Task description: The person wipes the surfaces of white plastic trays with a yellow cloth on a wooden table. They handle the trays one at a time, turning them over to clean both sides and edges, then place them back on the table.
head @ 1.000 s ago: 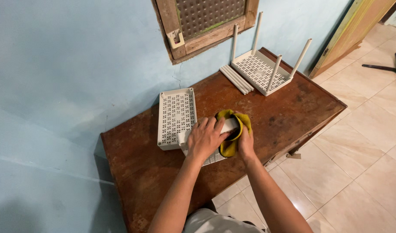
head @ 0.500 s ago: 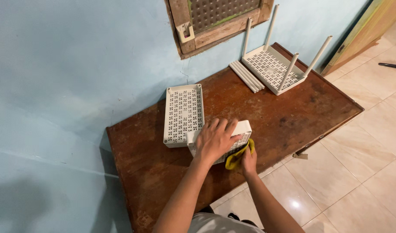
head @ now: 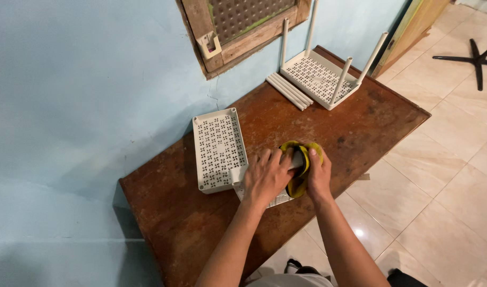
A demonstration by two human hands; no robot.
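Yellow cloth [head: 302, 169] now up over the tray's [head: 278, 197] far end, no longer low at its near edge. Right hand [head: 319, 178] further forward with it.

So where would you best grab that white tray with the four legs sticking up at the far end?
Judging by its pose, take the legged tray by one upright leg, coming from above or the open floor side; the legs stand free, while the wall blocks the far side.

Cloth [head: 301, 169]: your yellow one.
Trays [head: 218, 148]: off-white, pinwheel cut-out pattern.
Table [head: 360, 133]: worn reddish-brown, dark blotches.
Wall [head: 95, 79]: pale blue.
Floor [head: 445, 175]: glossy beige tiles, to your right.
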